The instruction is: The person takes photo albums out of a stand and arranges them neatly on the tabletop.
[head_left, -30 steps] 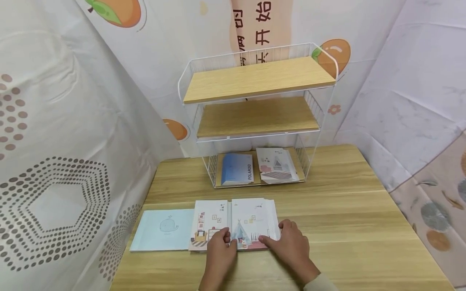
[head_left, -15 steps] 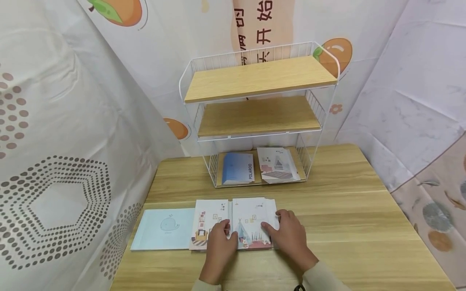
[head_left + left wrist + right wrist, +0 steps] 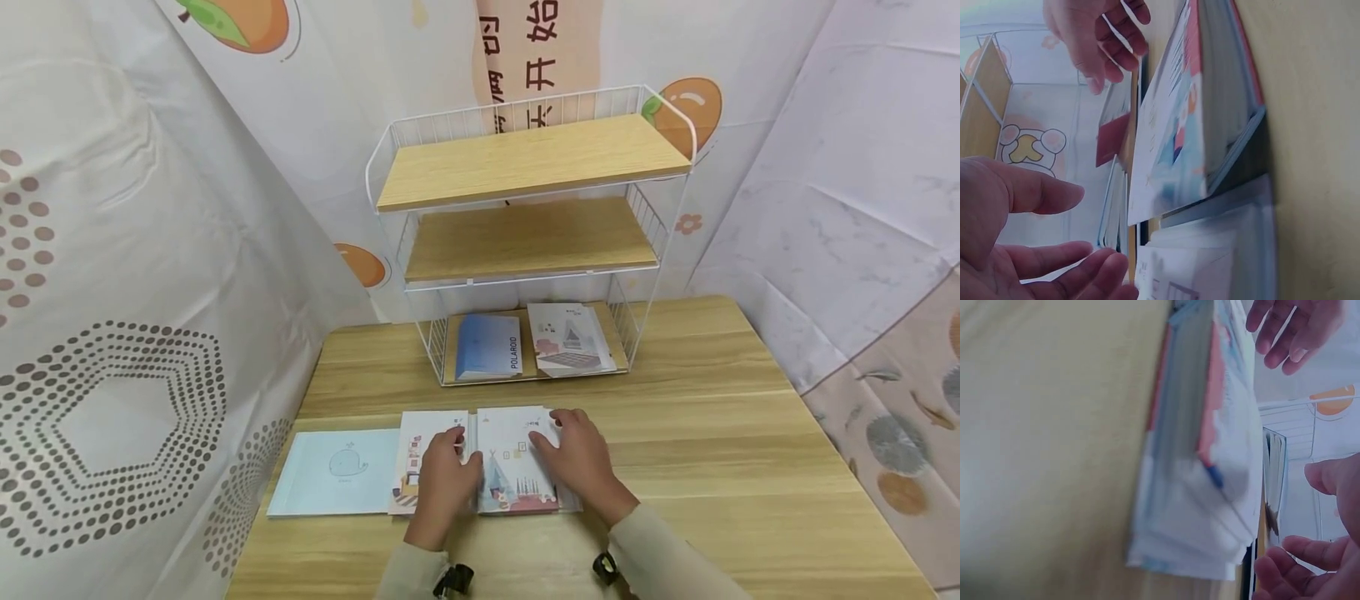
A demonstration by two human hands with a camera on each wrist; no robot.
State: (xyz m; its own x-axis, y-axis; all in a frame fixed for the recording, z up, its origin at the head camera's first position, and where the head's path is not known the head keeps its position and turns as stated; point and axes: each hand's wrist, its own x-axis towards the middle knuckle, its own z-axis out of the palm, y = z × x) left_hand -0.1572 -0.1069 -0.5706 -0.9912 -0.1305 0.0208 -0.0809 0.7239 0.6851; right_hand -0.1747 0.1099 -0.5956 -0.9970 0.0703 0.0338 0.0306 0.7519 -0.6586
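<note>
A thick book (image 3: 517,471) with a tent drawing on its cover lies on the table between my hands. My right hand (image 3: 583,460), fingers spread and loosely bent, is at its upper right edge. My left hand (image 3: 448,467) hovers over the seam between it and a second book (image 3: 411,446), whose cover shows furniture; the hand hides part of that cover. In the left wrist view the left fingers (image 3: 1038,194) are apart, with nothing between them. The right wrist view shows the tent book's page edges (image 3: 1188,406) and the right hand's thumb and fingers apart.
A pale blue book (image 3: 337,475) with a whale drawing lies at the left, partly under the furniture book. Behind stands a white wire rack (image 3: 532,158) with wooden shelves. Its bottom shelf holds a blue POLAROID book (image 3: 491,346) and a grey-toned tent book (image 3: 566,337).
Both hands have moved farther up over the books, away from the near edge. The left fingers and thumb have spread apart. The books stay about where they were.
</note>
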